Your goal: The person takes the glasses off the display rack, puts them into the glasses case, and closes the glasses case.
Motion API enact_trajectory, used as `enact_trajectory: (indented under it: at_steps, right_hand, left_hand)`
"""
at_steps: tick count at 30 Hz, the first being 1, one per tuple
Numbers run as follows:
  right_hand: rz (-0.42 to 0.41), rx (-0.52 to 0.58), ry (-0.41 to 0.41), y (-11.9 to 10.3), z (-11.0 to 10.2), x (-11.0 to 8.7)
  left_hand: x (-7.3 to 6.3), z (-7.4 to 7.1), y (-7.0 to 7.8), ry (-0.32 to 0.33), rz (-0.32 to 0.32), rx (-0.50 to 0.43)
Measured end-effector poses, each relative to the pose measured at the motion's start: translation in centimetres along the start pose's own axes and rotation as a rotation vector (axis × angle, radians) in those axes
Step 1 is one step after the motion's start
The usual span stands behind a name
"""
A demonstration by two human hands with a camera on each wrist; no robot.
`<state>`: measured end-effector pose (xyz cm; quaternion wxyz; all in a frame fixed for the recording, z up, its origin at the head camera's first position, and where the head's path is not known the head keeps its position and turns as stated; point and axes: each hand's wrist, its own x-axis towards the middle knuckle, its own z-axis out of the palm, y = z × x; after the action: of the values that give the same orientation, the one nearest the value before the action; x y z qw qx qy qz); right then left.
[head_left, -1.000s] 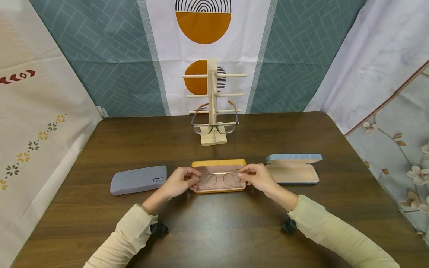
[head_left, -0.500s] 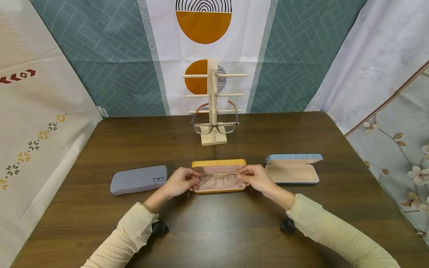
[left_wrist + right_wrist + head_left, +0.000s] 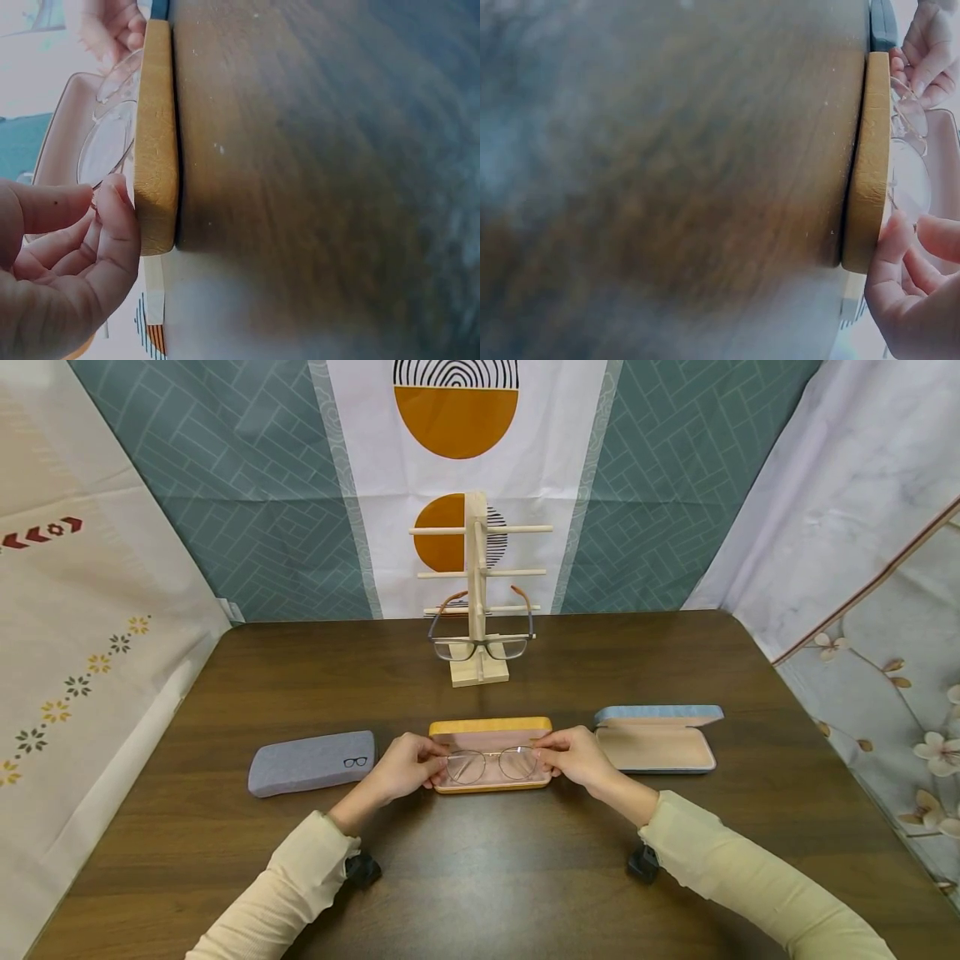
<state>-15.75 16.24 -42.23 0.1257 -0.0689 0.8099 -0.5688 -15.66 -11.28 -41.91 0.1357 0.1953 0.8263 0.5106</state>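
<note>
Metal-rimmed glasses (image 3: 492, 755) lie between left grip (image 3: 408, 766) and right grip (image 3: 576, 757), pinched at both ends.

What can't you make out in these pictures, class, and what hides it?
Inside of the grey case: head view, its shut lid.
Outer ends of the held glasses: head view, behind the left grip and right grip.
Whether these glasses touch the floor of the yellow case: both wrist views, behind its front wall.
Most of the blue case: left wrist view, cut by top edge.
Much of the table: right wrist view, blurred.
</note>
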Motion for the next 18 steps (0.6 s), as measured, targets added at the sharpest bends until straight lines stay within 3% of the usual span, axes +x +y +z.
enact_trajectory:
  at_steps: [11, 18]
  right_hand:
    - [0.054, -0.016, -0.028, -0.41, -0.14, -0.4]
    - [0.031, 0.001, -0.041, -0.89, -0.53, -0.91]
  left_hand:
    - [-0.09, -0.09, 0.27, 0.027, 0.02, 0.122]
    - [-0.55, -0.48, 0.34, 0.039, 0.038, 0.144]
